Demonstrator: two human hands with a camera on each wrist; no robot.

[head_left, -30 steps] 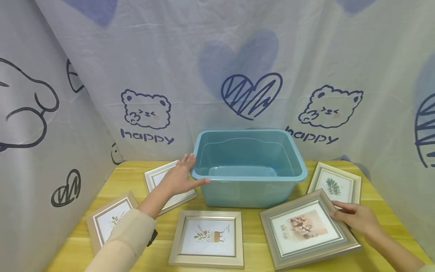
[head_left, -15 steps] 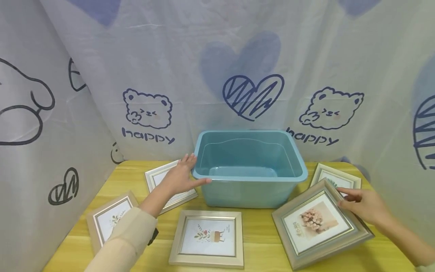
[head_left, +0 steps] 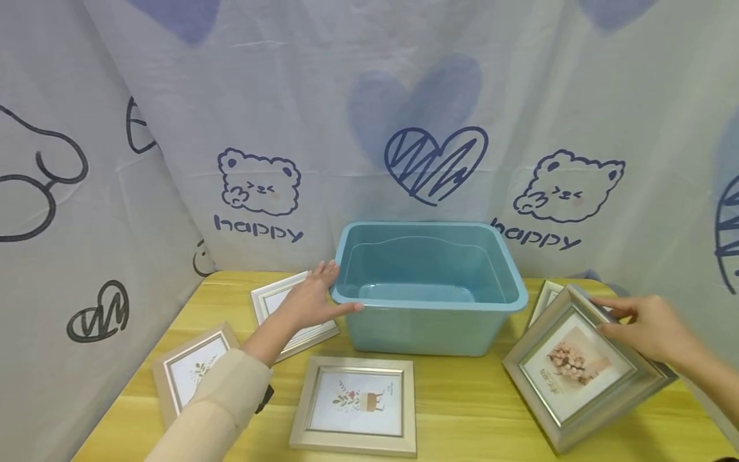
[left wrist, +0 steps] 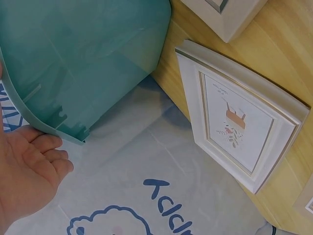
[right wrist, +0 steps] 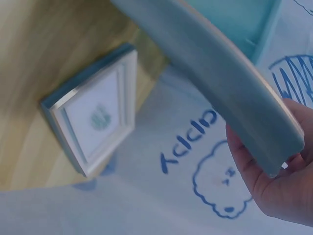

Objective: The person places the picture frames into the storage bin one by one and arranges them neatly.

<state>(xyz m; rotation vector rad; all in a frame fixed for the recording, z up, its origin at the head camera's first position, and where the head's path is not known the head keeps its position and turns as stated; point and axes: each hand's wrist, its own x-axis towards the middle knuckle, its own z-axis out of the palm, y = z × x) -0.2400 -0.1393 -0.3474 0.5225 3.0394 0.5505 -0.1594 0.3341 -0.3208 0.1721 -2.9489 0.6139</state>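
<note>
Your right grip (head_left: 654,327) pinches the blossom frame (head_left: 577,369) by its upper edge, tilted, right of the blue basin (head_left: 424,330), your left grip (head_left: 310,301) resting spread-fingered at its rim; pinch firmly, guiding the low corner clear of the tabletop (head_left: 462,410)

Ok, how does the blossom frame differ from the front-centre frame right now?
Pose: the blossom frame is tilted, gripped at its edge by the right hand; the front-centre frame lies flat on the table, touched by neither hand.
Tone: the blossom frame is greyer, the front-centre frame creamier.
Picture: the blossom frame shows pink blossoms; the front-centre frame, a drawn potted plant.
Both are rectangular.
</note>
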